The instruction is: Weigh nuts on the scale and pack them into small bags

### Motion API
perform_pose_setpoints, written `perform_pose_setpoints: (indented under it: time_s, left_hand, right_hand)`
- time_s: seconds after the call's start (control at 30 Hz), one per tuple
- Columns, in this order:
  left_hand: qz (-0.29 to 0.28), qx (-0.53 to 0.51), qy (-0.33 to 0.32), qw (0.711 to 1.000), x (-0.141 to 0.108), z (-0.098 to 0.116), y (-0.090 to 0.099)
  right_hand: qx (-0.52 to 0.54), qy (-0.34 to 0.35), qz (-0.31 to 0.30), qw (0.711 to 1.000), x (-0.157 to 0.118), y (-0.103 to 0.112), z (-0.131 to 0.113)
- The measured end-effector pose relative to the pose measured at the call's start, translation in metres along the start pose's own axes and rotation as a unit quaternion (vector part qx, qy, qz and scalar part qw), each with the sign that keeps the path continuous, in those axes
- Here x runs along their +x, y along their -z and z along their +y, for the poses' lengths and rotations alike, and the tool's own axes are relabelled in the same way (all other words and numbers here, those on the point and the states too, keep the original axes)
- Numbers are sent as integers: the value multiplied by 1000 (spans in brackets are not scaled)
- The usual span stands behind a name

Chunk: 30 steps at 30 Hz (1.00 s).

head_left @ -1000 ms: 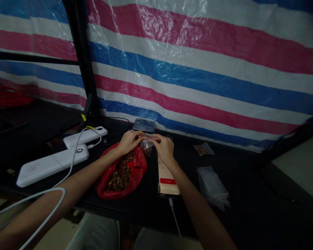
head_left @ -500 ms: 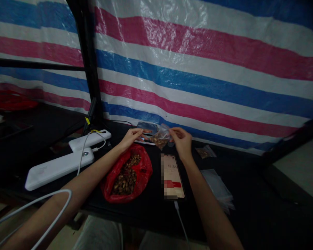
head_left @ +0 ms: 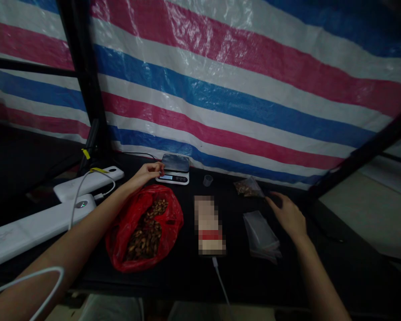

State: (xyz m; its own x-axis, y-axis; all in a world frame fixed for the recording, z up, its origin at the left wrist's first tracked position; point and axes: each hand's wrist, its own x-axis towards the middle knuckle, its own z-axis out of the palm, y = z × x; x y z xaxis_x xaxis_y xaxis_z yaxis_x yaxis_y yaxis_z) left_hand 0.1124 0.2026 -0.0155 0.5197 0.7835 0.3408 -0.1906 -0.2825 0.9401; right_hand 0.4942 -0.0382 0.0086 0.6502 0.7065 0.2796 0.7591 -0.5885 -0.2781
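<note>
right hand [head_left: 289, 219] partly open, thumb and fingers loosely parted, nothing seen gripped; fingertips just beside the corner of a filled clear bag [head_left: 246, 187], contact can't tell. left hand [head_left: 150, 171] has curled fingers at the near left edge of the scale [head_left: 181, 179]; can't tell if it pinches anything.

filled bag lies flat on the black table [head_left: 183, 281], near the striped sheet [head_left: 220, 129]; one bag or two overlapping, can't tell. so some portioning looks done. scale plate is bare. flat clear bags [head_left: 259, 234] lie nearer the person, look unfilled. red bag [head_left: 169, 249] is open, lots of brown nut-like pieces [head_left: 143, 240] loose inside, so plenty looks unpacked. small cup [head_left: 207, 180] right of the scale, phone [head_left: 210, 223] between red bag and flat bags.
</note>
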Motion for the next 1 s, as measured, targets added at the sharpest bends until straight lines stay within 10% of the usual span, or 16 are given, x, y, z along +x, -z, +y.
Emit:
perform_pose_setpoints:
  time_s: [0.17,0.5,0.67,0.8,1.0]
  left_hand:
    - [18,32,-12,999,-1,1,0]
    - [-33,86,-21,996,0,-6,-1]
    - [63,320,-174,929,-9,11,-9]
    - [-21,462,-213,861,-21,23,-23]
    - [-4,441,-159,883,-20,14,-30]
  right_hand:
    - [127,183,-216,951,-35,2,25]
    - [209,114,-41,970,-19,-16,26]
    - [337,154,0,929,-11,-11,-65]
    - [479,234,-85,842,-17,-32,-171]
    - [480,390,-26,785,-26,-55,-273]
